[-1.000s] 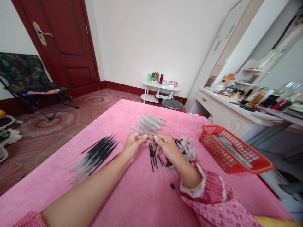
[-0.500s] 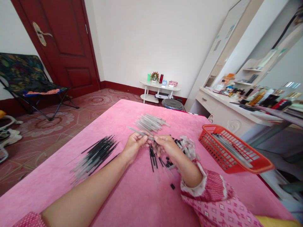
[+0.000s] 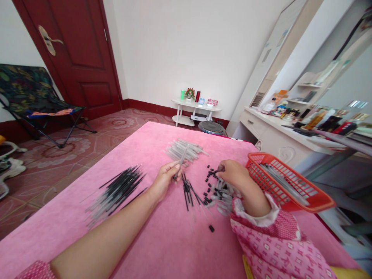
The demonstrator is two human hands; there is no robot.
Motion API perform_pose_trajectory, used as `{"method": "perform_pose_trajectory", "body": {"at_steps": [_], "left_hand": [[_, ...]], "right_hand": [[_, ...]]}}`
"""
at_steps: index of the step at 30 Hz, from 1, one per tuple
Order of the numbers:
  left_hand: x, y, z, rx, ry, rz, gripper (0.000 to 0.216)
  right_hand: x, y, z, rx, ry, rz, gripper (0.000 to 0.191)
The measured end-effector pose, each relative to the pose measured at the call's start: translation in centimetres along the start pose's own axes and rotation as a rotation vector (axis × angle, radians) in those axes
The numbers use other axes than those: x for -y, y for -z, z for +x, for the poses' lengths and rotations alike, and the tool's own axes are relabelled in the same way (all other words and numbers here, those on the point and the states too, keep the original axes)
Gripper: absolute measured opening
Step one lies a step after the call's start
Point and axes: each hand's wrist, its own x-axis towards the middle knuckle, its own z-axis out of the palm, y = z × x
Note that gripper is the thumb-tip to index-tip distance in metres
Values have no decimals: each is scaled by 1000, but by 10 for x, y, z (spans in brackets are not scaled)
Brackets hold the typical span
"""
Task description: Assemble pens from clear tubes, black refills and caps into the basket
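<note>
- while the left hand (image 3: 167,176) pinches a tube (image 3: 183,155) by its near end, perhaps to leave the far end free, the right hand (image 3: 234,173) sits among caps (image 3: 206,201); whether it grasps one, i cannot tell.
- rods (image 3: 190,195) lie beside the left hand, likely for easy reach.

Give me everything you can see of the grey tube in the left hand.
The grey tube is slim, straight and semi-translucent, seemingly plastic, with a darker stretch at its near end. The left hand pinches it near that end, between thumb and fingers, which hide part of it. It slants away from the person and slightly rightward; its far part overlaps the pile of pale tubes in view, though contact there can't be judged. The right hand isn't touching it.
</note>
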Motion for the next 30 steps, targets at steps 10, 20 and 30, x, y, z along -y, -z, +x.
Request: {"method": "perform_pose_trajectory", "body": {"at_steps": [10,20,30], "left_hand": [[-1,0,-1,22,28,162,43],[4,2,0,56,55,265,41],[5,2,0,38,69,259,38]], "right_hand": [[8,5,-4,128,-56,-169,19],[17,5,1,-147,213,736,22],[5,-7,11,-144,349,788,21]]}}
